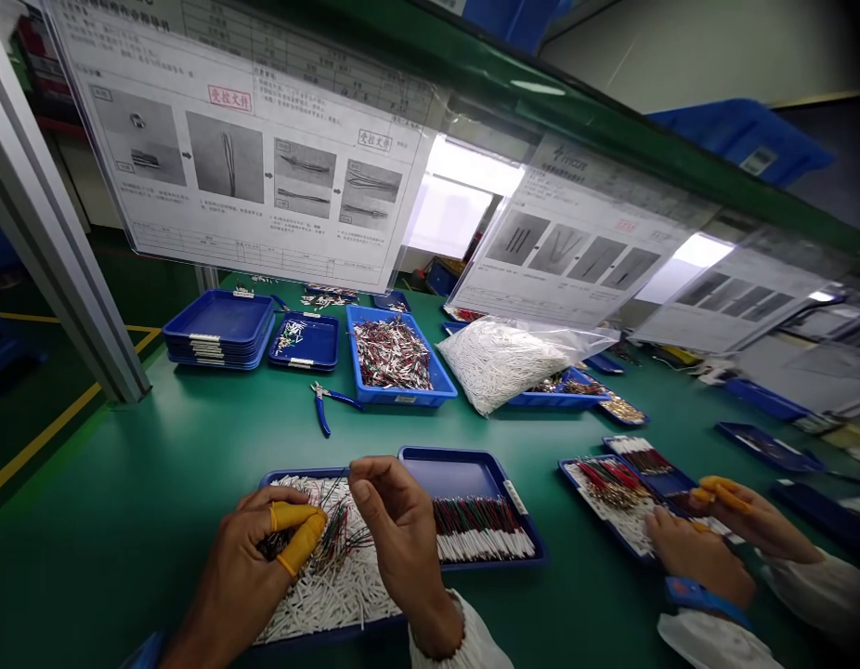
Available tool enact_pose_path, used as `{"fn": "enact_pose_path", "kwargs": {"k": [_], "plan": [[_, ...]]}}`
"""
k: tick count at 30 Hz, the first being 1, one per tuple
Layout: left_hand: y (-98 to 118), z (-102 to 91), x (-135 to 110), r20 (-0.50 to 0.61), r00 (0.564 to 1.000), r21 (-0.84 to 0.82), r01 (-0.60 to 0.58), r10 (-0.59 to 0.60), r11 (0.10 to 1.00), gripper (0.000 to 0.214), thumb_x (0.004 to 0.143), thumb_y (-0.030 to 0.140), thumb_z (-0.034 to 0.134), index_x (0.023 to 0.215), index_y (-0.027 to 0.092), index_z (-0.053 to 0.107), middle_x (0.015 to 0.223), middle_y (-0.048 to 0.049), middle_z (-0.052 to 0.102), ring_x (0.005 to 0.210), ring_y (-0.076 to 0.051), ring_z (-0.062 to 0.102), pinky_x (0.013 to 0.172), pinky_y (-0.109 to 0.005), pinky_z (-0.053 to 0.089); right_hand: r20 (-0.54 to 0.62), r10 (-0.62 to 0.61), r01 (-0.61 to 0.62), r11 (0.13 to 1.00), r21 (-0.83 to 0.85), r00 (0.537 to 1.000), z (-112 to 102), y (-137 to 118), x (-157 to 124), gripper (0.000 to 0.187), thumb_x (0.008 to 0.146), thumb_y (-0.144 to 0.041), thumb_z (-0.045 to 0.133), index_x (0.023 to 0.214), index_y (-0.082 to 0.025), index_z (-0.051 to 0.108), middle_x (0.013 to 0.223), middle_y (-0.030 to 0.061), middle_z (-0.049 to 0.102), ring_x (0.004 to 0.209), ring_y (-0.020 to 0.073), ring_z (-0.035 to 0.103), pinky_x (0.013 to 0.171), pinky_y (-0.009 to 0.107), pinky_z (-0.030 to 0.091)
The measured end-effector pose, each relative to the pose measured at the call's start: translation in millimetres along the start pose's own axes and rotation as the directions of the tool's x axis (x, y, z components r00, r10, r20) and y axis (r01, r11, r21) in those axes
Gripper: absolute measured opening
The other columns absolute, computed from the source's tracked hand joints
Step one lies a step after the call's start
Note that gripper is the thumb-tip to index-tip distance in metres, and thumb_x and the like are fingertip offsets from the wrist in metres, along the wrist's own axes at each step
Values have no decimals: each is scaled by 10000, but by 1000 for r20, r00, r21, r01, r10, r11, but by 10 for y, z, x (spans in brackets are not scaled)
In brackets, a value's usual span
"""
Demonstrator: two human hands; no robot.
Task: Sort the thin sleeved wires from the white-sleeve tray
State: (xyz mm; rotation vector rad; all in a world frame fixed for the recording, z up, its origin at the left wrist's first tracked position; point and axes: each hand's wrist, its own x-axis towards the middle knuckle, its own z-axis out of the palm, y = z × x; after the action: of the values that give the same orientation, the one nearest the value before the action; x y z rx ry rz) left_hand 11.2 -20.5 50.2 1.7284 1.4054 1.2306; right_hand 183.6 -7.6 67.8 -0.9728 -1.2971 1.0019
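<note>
My left hand [245, 567] wears yellow finger cots on two fingers and pinches a bunch of thin coloured wires [336, 539] over a blue tray [297, 477] heaped with white-sleeved wires [325, 595]. My right hand [395, 520] hangs beside it, fingertips pinched on a thin dark wire [336, 488]. To its right, a second blue tray [450, 477] holds a row of white-sleeved wires with red and green ends [482, 530].
Blue-handled pliers [331, 401] lie on the green workbench [137, 520]. Beyond stand stacked blue trays [217, 348], a tray of metal terminals [402, 398] and a bag of white sleeves [500, 362]. A co-worker's hands [701, 544] work at the right. Printed sheets [241, 139] hang above.
</note>
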Motion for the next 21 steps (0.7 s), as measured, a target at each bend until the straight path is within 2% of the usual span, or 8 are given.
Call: {"fn": "enact_pose_path", "kwargs": {"k": [2, 3, 7, 16, 18, 21], "plan": [[-5, 3, 1, -4, 1000, -4, 5, -5, 1000, 147, 782, 361, 685, 754, 286, 808, 873, -50, 766, 891, -247, 741, 638, -284, 629, 25, 17, -18, 1000, 25, 1000, 15, -4, 30, 247, 882, -408, 719, 1018, -202, 706, 912, 53, 678, 872, 209, 624, 794, 339, 514], [-10, 7, -1, -5, 1000, -2, 3, -3, 1000, 146, 781, 364, 687, 747, 287, 806, 875, -49, 765, 897, -248, 740, 644, -285, 628, 27, 21, -22, 999, 30, 999, 24, -6, 43, 233, 875, -399, 728, 1003, -204, 715, 913, 54, 682, 878, 211, 629, 803, 343, 519], [-29, 24, -16, 5, 1000, 1, -1, 1, 1000, 144, 783, 377, 703, 730, 283, 798, 887, -47, 761, 912, -242, 732, 693, -292, 625, 14, 14, -14, 999, 46, 1000, 40, -1, 71, 158, 896, -351, 707, 854, -199, 718, 819, 29, 656, 796, 184, 609, 736, 310, 508], [-42, 12, -42, 52, 998, -108, -22, 28, 994, 114, 822, 337, 707, 807, 272, 800, 917, -49, 750, 920, -215, 720, 680, -249, 609, -68, 22, -18, 998, 58, 997, 12, 5, 21, 272, 926, -377, 667, 737, -193, 604, 695, -25, 522, 667, 137, 471, 635, 267, 408], [-52, 19, -40, 43, 998, -102, -31, 35, 994, 112, 819, 331, 708, 805, 269, 801, 915, -52, 752, 911, -214, 722, 660, -244, 604, -48, 34, -29, 995, 97, 998, 31, 5, 15, 236, 930, -386, 660, 794, -194, 634, 733, -14, 549, 707, 147, 497, 670, 275, 425], [-49, 36, -38, 28, 998, -75, -58, 60, 996, 143, 825, 320, 684, 757, 265, 797, 882, -53, 758, 889, -216, 725, 641, -247, 600, 40, 56, -62, 988, 139, 998, 48, -6, 20, 231, 889, -399, 709, 1001, -199, 686, 869, 25, 630, 830, 185, 563, 751, 307, 451]]}}
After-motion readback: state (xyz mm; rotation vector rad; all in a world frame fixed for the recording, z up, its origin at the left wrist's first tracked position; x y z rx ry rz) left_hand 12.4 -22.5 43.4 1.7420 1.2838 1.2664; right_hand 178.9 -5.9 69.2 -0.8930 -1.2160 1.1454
